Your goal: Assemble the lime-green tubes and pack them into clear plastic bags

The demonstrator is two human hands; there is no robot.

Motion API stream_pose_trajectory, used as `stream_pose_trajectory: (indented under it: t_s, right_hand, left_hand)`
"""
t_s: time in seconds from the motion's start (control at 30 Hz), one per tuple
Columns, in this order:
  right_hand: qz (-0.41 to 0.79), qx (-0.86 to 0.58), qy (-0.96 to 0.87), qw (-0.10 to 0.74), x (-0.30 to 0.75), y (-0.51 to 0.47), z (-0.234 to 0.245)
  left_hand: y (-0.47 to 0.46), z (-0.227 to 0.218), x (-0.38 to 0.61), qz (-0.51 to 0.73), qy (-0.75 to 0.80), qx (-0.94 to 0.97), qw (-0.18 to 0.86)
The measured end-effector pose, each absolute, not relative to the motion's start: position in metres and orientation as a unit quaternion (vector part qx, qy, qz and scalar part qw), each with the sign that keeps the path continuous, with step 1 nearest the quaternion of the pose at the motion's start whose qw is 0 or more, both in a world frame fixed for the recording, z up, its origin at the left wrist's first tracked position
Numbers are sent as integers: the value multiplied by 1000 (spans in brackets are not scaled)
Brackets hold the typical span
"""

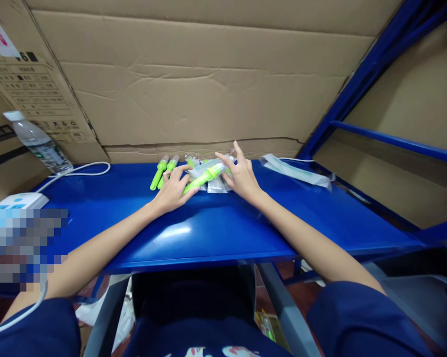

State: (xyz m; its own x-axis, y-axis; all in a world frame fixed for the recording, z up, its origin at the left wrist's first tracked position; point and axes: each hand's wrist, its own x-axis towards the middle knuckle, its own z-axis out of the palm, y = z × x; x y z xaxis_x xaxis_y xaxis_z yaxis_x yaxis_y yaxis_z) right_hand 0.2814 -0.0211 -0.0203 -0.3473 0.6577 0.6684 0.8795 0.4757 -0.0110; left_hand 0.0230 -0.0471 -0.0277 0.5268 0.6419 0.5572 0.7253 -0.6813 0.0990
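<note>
On a blue metal table [216, 228], both my hands meet over a small pile of green pens and clear plastic sleeves [216, 186]. My left hand [174, 188] pinches the lower end of a green pen [204, 177] that sits partly inside a clear sleeve. My right hand [240, 173] holds the sleeve's upper end, with its index finger stretched up. Two more green pens [162, 171] lie side by side just left of my left hand.
A stack of clear sleeves [295, 171] lies to the right. A water bottle [40, 144], a white cable [82, 171] and a white device [17, 201] sit at the left. Cardboard sheets [208, 84] wall the back; a blue frame [394, 141] rises at the right.
</note>
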Motion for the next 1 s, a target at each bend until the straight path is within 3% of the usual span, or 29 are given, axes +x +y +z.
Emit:
stream_pose_trajectory:
  t_s: [0.2,0.43,0.57,0.73,1.0]
  right_hand:
    - [-259,-407,-846,224,287,-21,-17]
    - [-255,-367,-883,143,284,-20,-18]
    - [-235,-421,-855,193,288,-20,-13]
    - [-208,-491,-801,271,300,-16,-10]
    - [-177,-536,-774,287,309,-7,-15]
  left_hand:
    - [-36,-32,16,-326,-391,-858,72]
    - [-27,-28,9,-383,-365,-848,15]
    - [-18,-29,4,-462,-405,-786,-73]
    - [-4,-40,-3,-355,-415,-813,-204]
    - [-13,-23,-1,-379,-410,-812,-170]
